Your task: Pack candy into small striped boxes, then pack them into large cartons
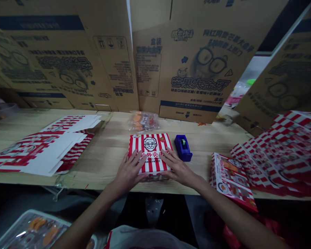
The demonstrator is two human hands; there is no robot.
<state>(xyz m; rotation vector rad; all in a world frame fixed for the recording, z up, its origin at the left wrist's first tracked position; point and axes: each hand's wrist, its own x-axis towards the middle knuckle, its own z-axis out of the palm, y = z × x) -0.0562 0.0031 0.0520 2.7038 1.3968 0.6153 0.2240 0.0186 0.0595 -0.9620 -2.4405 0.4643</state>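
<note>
A red-and-white striped cardboard box with a printed bearded face on its lid lies closed on the table in front of me. My left hand rests on its left front part, fingers spread over the lid. On the right front part lies my right hand, its fingers also stretched out flat and the thumb near the front edge. Close to the box's right side stands a blue tape dispenser. Just behind the box is a clear plastic bag with orange and dark red pieces inside.
Flat striped box blanks are piled at the left. A stack of striped boxes fills the right, with one single box beside it. Tall brown cartons wall off the back. A clear-topped tray sits below, front left.
</note>
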